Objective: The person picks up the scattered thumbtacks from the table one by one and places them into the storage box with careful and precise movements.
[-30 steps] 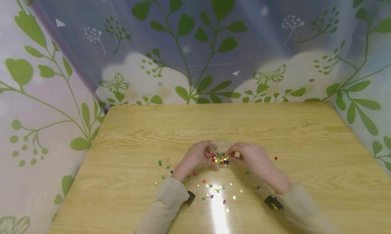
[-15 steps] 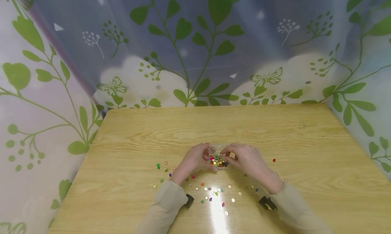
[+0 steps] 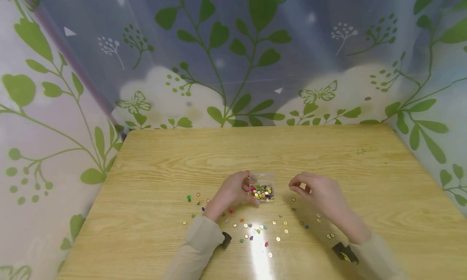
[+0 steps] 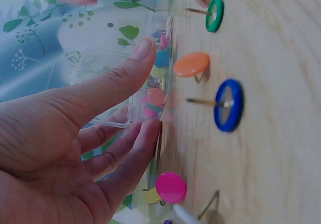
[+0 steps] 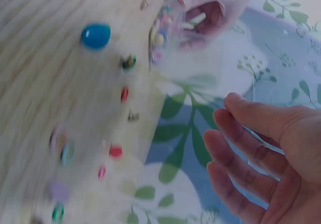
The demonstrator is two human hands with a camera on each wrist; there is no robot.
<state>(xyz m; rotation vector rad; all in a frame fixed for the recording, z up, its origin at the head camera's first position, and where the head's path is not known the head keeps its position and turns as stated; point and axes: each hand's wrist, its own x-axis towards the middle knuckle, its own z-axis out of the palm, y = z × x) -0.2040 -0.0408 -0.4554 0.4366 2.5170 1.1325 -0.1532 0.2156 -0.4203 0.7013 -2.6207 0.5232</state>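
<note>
A small clear plastic box (image 3: pixel 262 193) with its transparent lid raised sits on the table, partly filled with colourful thumbtacks. My left hand (image 3: pixel 233 190) holds the box from its left side. In the left wrist view the thumb (image 4: pixel 115 78) lies along the near side and the other fingers curl behind. To the right of the box, my right hand (image 3: pixel 321 192) hovers above the table with thumb and index tips close together. No thumbtack shows between them in the right wrist view, where the right hand's fingers (image 5: pixel 246 158) are loosely bent.
Loose thumbtacks lie scattered in front of and beside the box, among them an orange thumbtack (image 4: pixel 191 64), a blue thumbtack (image 4: pixel 229 105) and a pink thumbtack (image 4: pixel 170 187). The wooden table (image 3: pixel 175 154) meets a leaf-patterned curtain (image 3: pixel 204 89) at the back.
My right hand has moved away from the box to the right, uncovering the box's right side. The left hand stays on the box. Earlier, the head view shifted slightly.
</note>
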